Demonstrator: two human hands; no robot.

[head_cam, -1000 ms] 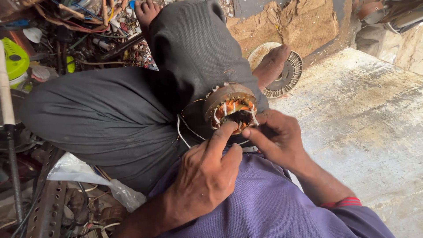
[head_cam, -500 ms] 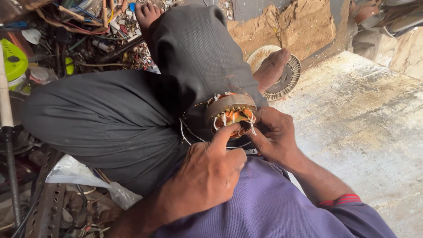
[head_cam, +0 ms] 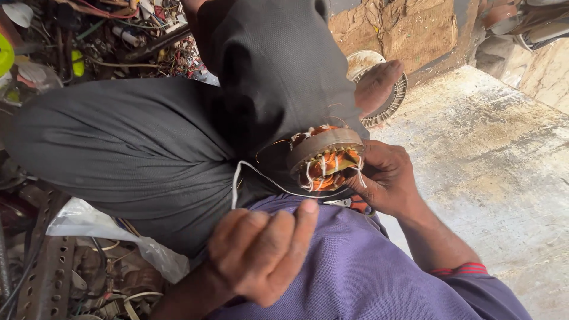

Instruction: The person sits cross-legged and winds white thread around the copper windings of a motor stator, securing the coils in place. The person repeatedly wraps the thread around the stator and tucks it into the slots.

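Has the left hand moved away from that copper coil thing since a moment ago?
Yes. The left hand has pulled back toward the purple shirt, away from the motor winding, drawing a white thread with it.

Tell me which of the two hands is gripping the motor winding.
The right hand: its fingers close on the round copper-wound stator resting against the knee. The left hand is off it, drawn back over the purple shirt, pulling a white cord.

A cluttered repair workshop: tangled wire scrap (head_cam: 127,35), perforated metal angle (head_cam: 44,266), fan grille (head_cam: 385,95), bare concrete floor (head_cam: 504,166).
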